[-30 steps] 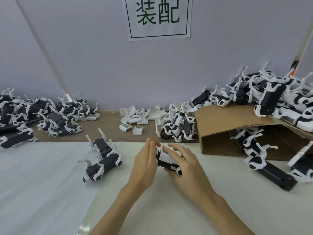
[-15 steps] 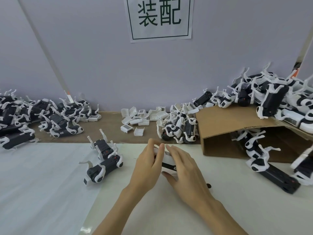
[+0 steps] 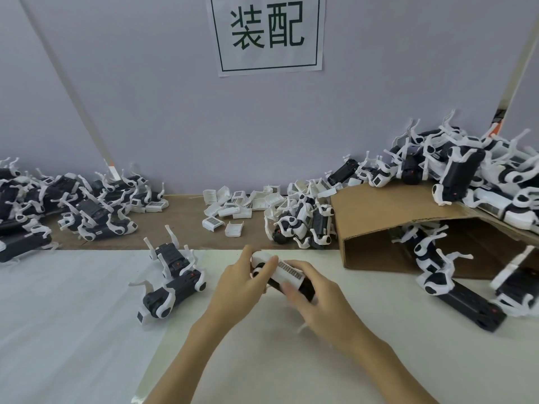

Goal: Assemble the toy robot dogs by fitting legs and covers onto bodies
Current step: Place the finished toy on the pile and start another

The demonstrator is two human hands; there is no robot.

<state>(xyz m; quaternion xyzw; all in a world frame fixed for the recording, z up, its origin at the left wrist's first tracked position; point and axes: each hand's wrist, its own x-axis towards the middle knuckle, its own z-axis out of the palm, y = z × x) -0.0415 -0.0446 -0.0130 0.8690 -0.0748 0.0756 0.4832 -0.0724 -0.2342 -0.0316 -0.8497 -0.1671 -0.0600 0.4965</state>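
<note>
Pale worktop (image 3: pixel 87 330) fills the lower frame, a lilac wall behind. At centre, both hands hold one toy dog (image 3: pixel 287 274), its long axis running from upper left to lower right. The left hand (image 3: pixel 242 290) grips the upper-left end, and the right hand (image 3: pixel 318 301) curls over the lower-right end, its fingers pressing the white cover (image 3: pixel 284 269).

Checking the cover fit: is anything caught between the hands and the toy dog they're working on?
Nothing visible: the left hand and right hand grip the toy dog directly, its white cover facing up between them.
</note>
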